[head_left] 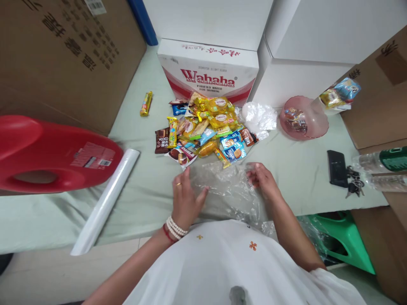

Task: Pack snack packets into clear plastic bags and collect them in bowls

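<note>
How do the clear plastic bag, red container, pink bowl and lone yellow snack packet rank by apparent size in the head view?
1. Red container
2. Clear plastic bag
3. Pink bowl
4. Lone yellow snack packet
Real sizes may differ.

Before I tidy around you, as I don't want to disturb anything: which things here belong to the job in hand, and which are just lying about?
Likely in use:
- clear plastic between left hand and right hand
- wrapped snacks just beyond

Seemingly lying about:
- red container
- white roll
- keys
- bottles
</note>
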{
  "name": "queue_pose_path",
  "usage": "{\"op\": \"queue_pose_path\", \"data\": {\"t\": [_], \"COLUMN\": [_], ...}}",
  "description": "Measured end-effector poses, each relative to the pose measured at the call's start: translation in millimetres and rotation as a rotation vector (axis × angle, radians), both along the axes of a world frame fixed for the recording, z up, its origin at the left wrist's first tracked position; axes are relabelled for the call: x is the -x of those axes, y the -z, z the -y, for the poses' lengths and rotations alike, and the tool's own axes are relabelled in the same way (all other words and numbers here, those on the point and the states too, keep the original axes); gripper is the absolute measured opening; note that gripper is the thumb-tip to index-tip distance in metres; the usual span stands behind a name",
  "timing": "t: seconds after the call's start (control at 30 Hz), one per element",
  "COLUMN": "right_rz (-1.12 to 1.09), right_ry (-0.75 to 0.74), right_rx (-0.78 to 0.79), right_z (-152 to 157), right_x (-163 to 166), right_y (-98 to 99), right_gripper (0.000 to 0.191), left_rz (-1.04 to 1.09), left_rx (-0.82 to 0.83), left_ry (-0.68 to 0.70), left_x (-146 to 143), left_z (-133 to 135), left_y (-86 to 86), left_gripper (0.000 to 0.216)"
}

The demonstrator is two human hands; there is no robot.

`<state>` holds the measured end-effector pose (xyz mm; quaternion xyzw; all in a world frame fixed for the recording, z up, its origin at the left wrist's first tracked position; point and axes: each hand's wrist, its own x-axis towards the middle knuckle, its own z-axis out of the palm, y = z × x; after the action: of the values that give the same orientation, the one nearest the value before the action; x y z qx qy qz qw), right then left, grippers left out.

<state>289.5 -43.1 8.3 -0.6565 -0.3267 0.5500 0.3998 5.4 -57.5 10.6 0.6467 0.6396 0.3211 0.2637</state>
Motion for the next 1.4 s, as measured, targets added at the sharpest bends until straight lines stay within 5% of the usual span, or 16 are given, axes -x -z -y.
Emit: {"op": "queue_pose_path", "data": {"t": [0.1,0.17,0.23,0.5,0.73,0.83,0.93,1.07,1.17,1.23,1.33,1.4], "right_rz": [0.023,0.014,0.020,0.272,0.269,0.160,0.188,0.538,0.952,1.049,0.977,0.929], "right_ry": [-0.095,-0.124,-0.098,0.159,-0.007,-0.049,-0.023,0.092,0.182,0.056,-0.509,-0.806], "right_rx": [-0.035,-0.053,-0.075,-0.056,-0.137,-0.105,-0.090,-0.097,-0.248,-0.426,-0.664,-0.688], "right_z": [0.8,-0.1,0.1,29.3,10.4,-5.2,-10.7,-6.6,4.8,17.9,42.7,61.2], "right_x": [3.1,2.7,-4.0,-63.2,12.7,15.7,-25.8,-88.9,-82.2,-48.9,6.1,20.7], "right_y": [0.5,2.8,4.0,2.9,21.4,19.8,9.4,-13.7,-29.0,-31.5,-18.6,-2.9], "right_gripper": [0.067,0.063,0.056,0.047,0.082,0.059,0.045,0.052,0.043,0.034,0.036,0.044], "left_rz": [-0.191,-0.237,-0.310,-0.374,-0.477,-0.498,-0.490,-0.465,-0.446,-0.425,-0.403,-0.421], "left_rx": [-0.299,-0.279,-0.176,-0.101,-0.166,-0.167,-0.139,-0.149,-0.229,-0.340,-0.475,-0.433], "left_ry": [0.339,0.644,0.748,0.615,0.720,0.667,0.556,0.468,0.390,0.368,0.496,0.569], "left_x": [0.7,-4.1,-9.8,-10.6,-20.9,-19.3,-16.8,-18.5,-20.5,-19.7,-14.0,-8.1], "left_z": [-4.4,-12.8,-21.8,-19.0,-8.0,-6.6,-7.2,-8.3,-4.9,-1.4,-0.6,-5.6], "left_y": [2.4,8.9,17.3,34.7,35.0,35.7,38.0,39.9,37.1,34.1,31.7,32.8], "left_gripper": [0.047,0.049,0.051,0.055,0.053,0.059,0.068,0.063,0.057,0.052,0.046,0.046]}}
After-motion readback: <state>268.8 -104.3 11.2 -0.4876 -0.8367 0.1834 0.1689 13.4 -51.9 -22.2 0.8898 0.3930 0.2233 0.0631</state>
